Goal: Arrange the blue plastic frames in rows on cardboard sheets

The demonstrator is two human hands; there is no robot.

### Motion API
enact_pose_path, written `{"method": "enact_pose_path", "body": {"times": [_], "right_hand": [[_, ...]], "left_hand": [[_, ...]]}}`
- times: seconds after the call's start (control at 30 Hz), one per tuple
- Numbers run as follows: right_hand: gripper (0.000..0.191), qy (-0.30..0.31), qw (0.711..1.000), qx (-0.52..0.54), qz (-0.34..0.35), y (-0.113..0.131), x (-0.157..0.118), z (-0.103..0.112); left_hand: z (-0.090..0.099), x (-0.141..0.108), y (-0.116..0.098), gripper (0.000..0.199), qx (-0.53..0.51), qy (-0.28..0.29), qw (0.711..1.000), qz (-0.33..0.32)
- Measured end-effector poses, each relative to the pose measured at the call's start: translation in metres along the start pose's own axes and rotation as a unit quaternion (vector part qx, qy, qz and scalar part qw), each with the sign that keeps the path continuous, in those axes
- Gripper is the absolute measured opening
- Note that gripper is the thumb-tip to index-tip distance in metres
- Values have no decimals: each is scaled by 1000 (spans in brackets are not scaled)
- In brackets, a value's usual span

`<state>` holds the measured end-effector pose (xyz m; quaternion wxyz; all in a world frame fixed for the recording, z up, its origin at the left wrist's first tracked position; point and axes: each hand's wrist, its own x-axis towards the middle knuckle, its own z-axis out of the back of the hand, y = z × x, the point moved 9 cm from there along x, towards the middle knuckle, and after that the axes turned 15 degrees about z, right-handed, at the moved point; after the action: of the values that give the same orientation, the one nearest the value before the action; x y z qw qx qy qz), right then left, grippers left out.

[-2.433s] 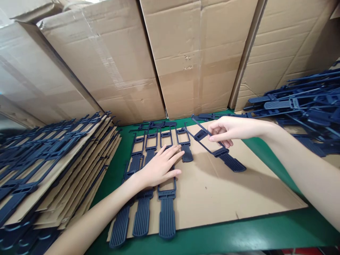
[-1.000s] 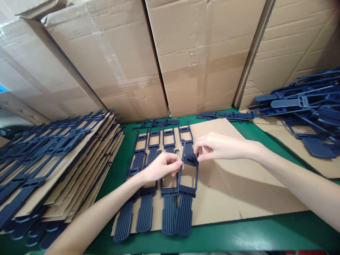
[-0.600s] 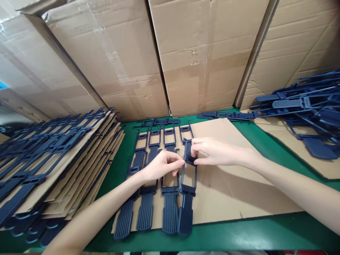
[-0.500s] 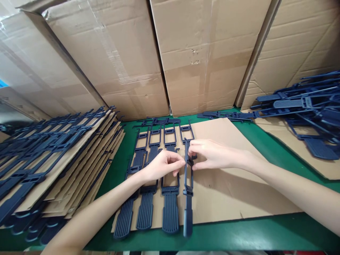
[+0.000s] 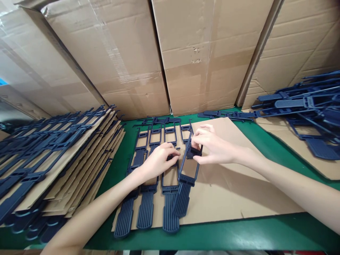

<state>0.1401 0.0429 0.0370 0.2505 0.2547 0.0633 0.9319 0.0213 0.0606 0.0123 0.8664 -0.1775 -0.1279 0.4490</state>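
My right hand (image 5: 209, 145) grips a dark blue plastic frame (image 5: 187, 182) with a ribbed paddle end. Its fingers and thumb close around the frame's upper crosspiece, and the frame leans toward the lower left. The paddle end overlaps the neighbouring ribbed paddle (image 5: 170, 212). Left of it, my left hand (image 5: 159, 159) is curled over the upper part of the third frame in the row, thumb and fingertips close together. What lies between those fingers is mostly hidden. Other frames of the same kind (image 5: 145, 210) lie side by side on a cardboard sheet (image 5: 225, 191).
On the left stands a stack of cardboard sheets (image 5: 87, 170) layered with similar frames. A loose pile of dark blue frames (image 5: 305, 102) rests on cardboard at the right. Large cardboard boxes (image 5: 212, 53) wall off the back of the green table (image 5: 220, 235).
The frame in my right hand has turned from edge-on to show its open face, and its paddle end has swung left. My left hand has come off it and moved slightly left.
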Motion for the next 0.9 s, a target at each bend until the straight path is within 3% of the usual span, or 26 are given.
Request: {"method": "enact_pose_path", "body": {"times": [0.1, 0.23, 0.53, 0.9], "right_hand": [[22, 70, 997, -11, -37, -6, -3, -7], [17, 127, 992, -2, -22, -3, -7, -20], [7, 45, 998, -28, 33, -5, -9, -34], [13, 49, 991, 92, 78, -2, -8, -48]], "left_hand": [[-2, -1, 1, 19, 75, -19, 997, -19], [-5, -2, 3, 21, 115, -24, 993, -18], [-2, -3, -1, 20, 115, -32, 993, -25], [-2, -3, -2, 19, 103, -28, 994, -32]]}}
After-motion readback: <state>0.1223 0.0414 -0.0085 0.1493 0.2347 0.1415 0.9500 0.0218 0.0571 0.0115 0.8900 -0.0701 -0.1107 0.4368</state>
